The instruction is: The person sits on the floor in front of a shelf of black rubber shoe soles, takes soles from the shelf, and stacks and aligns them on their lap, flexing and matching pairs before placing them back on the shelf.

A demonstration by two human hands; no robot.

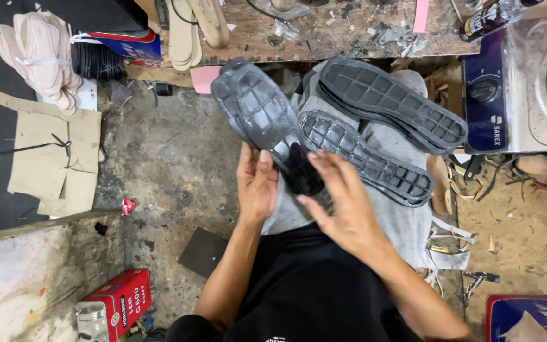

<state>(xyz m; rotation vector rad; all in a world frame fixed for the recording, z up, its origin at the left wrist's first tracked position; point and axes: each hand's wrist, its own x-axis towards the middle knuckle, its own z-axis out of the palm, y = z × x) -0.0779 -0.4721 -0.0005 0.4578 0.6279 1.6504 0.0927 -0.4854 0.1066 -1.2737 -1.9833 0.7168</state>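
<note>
The largest items are noted first. A cluttered wooden workbench (324, 35) runs across the top of the view, and a white-and-blue machine (527, 88) stands at the right edge. A stained concrete floor (166, 158) is seen at the left, with flat cardboard pieces (52, 158) laid on it and a bundle of pale insoles (39, 57) above them. A red tin (118, 301) lies at the lower left.

The grey-clad lap (387, 136) of the seated person is used as a rest. Two black rubber soles are laid on it, tread side up: one stacked pair (390, 104) farther away and a single sole (365, 158) nearer, both slanted from upper left to lower right.

The held sole (264, 120) is located in front of the body, above the lap, tread side up. Its long axis is run from the heel end, at the hands, up and to the left toward the workbench; the broad toe end is the farthest part from the body. It is crossed over the upper ends of the resting soles.

The left hand (256, 187) is wrapped around the heel end from the left and below, with the thumb laid along the edge. The right hand (343, 202) is held open with fingers spread, its fingertips (314, 158) touching the heel end from the right. No full grasp by the right hand is shown. The left hand is the nearer to the sole and carries it.
</note>
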